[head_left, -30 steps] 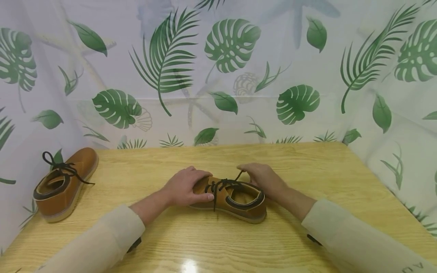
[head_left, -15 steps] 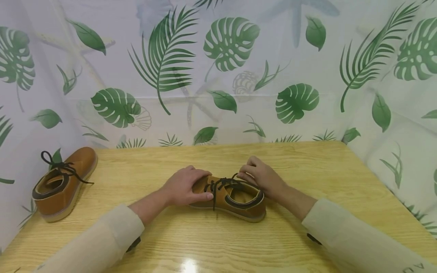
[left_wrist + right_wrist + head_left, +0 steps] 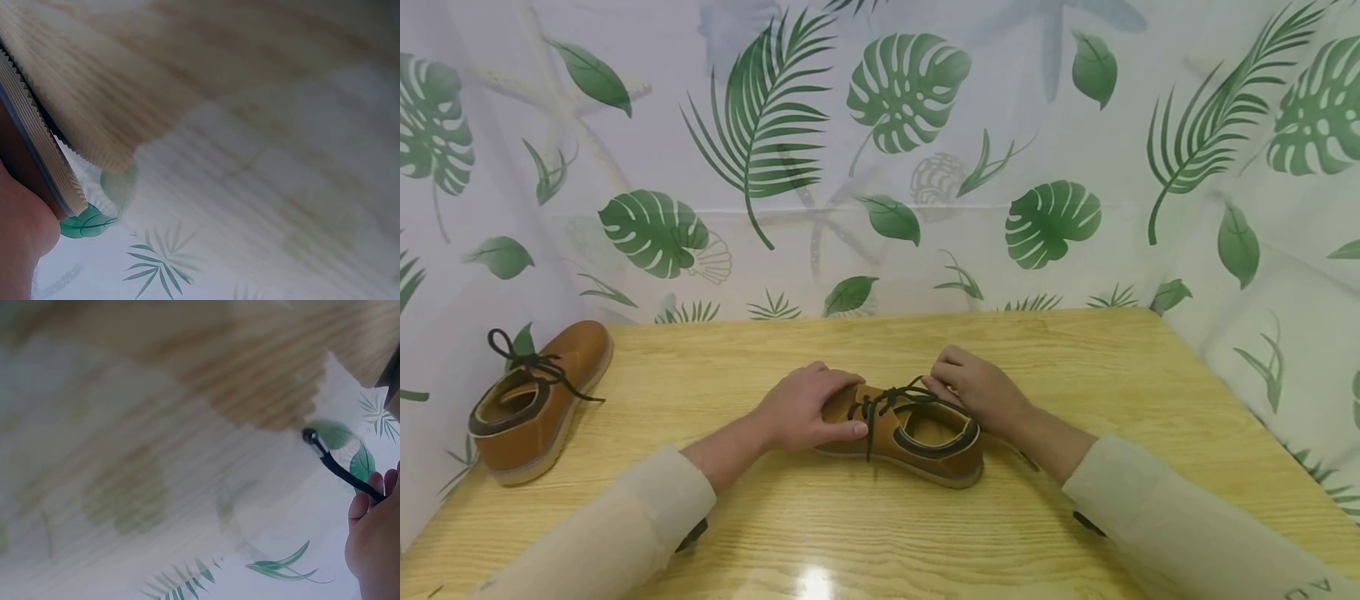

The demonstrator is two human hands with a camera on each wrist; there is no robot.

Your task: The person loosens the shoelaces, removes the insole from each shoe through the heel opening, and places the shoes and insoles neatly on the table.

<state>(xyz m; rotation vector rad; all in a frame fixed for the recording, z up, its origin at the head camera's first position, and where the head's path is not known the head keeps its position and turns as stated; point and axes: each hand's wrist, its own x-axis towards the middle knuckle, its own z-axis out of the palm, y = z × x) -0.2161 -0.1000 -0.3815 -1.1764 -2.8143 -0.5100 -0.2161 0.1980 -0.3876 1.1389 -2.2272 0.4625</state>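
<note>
In the head view a brown leather shoe (image 3: 887,454) with dark laces sits mid-table, its toe to the left and its heel to the right. My left hand (image 3: 808,408) grips the toe end, thumb lying over the near side; the left wrist view shows the ribbed sole (image 3: 47,134) beside this hand. At the shoe's far side my right hand (image 3: 973,383) holds a black shoelace (image 3: 350,478) in curled fingers. The lace's tipped end sticks out past the hand in the right wrist view. A loop of lace (image 3: 913,387) rises from the knot area toward the right fingers.
A matching brown shoe (image 3: 523,446) with its laces tied stands at the table's left edge. The wooden table (image 3: 850,533) meets a leaf-patterned cloth (image 3: 820,167) behind and on both sides.
My right hand lifts a little and curls its fingers more around the lace, and the lace end now shows below the wrist. The left hand and the shoe stay in place.
</note>
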